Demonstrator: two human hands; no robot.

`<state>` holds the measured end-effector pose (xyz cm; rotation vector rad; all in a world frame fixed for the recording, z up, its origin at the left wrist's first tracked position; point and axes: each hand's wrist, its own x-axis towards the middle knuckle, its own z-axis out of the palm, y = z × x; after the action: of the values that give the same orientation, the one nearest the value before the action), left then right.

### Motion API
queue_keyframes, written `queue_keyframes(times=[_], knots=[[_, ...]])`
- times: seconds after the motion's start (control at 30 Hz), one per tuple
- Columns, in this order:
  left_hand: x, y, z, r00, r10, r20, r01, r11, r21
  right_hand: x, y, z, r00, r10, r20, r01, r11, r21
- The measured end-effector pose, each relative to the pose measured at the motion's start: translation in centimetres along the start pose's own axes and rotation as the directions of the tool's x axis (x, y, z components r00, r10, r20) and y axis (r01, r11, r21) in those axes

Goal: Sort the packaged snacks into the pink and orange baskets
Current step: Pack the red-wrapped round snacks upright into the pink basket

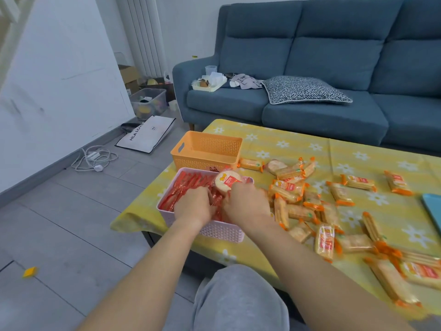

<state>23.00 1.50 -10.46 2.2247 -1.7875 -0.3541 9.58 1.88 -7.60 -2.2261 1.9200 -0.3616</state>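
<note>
Left fingers [209,199], right fingers [233,191] curled among red packets [185,188]

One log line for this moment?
left hand: among red packets, pink basket | right hand: holds round snack | crackers: loose on table

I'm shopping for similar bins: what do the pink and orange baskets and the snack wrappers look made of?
Pink basket: likely moulded plastic, matte, with a perforated wall. Orange basket: the same look, plus a cut handle slot. Snack wrappers: thin glossy film, probably plastic; crackers show through, ends crimped orange. The round packet the right hand grips looks the same film.
</note>
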Motion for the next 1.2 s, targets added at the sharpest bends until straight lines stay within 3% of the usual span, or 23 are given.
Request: queue_keyframes(times=[0.1, 0.2, 0.33, 0.43, 0.5, 0.57, 0.63, 0.77, 0.87, 0.93, 1.0, 1.07, 1.13, 1.2], knots=[[0.7, -0.4, 0.1, 0.999, -0.019, -0.031, 0.017, 0.998, -0.066, 0.1, -0.5, 1.0, 0.999, 0.036, 0.026, -0.035, 0.998, -0.059], [1.0, -1.0, 0.1, 1.0, -0.011, -0.005, 0.01, 0.985, -0.173, 0.6, -0.8, 1.7, 0.99, 0.109, 0.092, -0.116, 0.991, 0.071], [0.9, -0.8, 0.4, 0.986, 0.126, -0.107, -0.157, 0.92, -0.359, 1.0, -1.2, 1.0, 0.94, 0.015, 0.341, -0.144, 0.923, 0.357], [0.7, -0.5, 0.9, 0.965, 0.259, -0.046, -0.259, 0.905, -0.337, 1.5, 0.0, -0.5, 0.893, -0.012, 0.45, -0.181, 0.906, 0.383], [0.5, -0.4, 1.3, 0.959, 0.283, -0.007, -0.272, 0.916, -0.296, 2.4, 1.3, -1.0, 0.94, 0.076, 0.332, -0.195, 0.919, 0.343], [0.3, -0.5, 1.6, 0.965, 0.262, 0.014, -0.253, 0.943, -0.216, 3.5, 2.4, -1.3, 0.988, 0.134, 0.072, -0.149, 0.94, 0.305], [0.2, -0.5, 1.5, 0.969, 0.246, 0.012, -0.241, 0.958, -0.156, 4.7, 2.6, -1.4, 0.996, 0.057, -0.063, -0.038, 0.962, 0.269], [0.6, -0.8, 1.3, 0.969, 0.237, 0.067, -0.214, 0.945, -0.249, 6.3, 1.9, -0.6, 0.984, -0.136, 0.112, 0.144, 0.988, -0.061], [1.0, -1.2, 1.0, 0.986, 0.167, 0.029, -0.136, 0.882, -0.451, 7.2, 1.8, -0.5, 0.987, -0.135, 0.093, 0.143, 0.985, -0.092], [1.3, -1.3, 0.4, 0.996, 0.026, -0.083, -0.07, 0.815, -0.576, 7.6, 2.0, -1.1, 0.986, -0.136, 0.094, 0.132, 0.99, 0.043], [1.6, -1.1, -0.2, 0.991, -0.091, -0.097, -0.002, 0.723, -0.691, 7.7, 2.4, -1.8, 0.984, -0.12, 0.135, 0.081, 0.961, 0.266], [1.8, -0.6, -0.9, 0.995, -0.092, -0.041, 0.029, 0.65, -0.759, 7.5, 2.9, -2.5, 0.982, -0.111, 0.154, 0.029, 0.889, 0.456], [1.5, 0.1, -1.5, 0.999, -0.046, -0.027, 0.009, 0.641, -0.767, 7.2, 3.3, -3.0, 0.97, -0.14, 0.196, -0.011, 0.786, 0.618], [1.5, 0.6, -1.9, 0.997, -0.034, -0.066, -0.029, 0.642, -0.766, 7.1, 3.5, -3.2, 0.97, -0.16, 0.184, -0.004, 0.743, 0.669]])
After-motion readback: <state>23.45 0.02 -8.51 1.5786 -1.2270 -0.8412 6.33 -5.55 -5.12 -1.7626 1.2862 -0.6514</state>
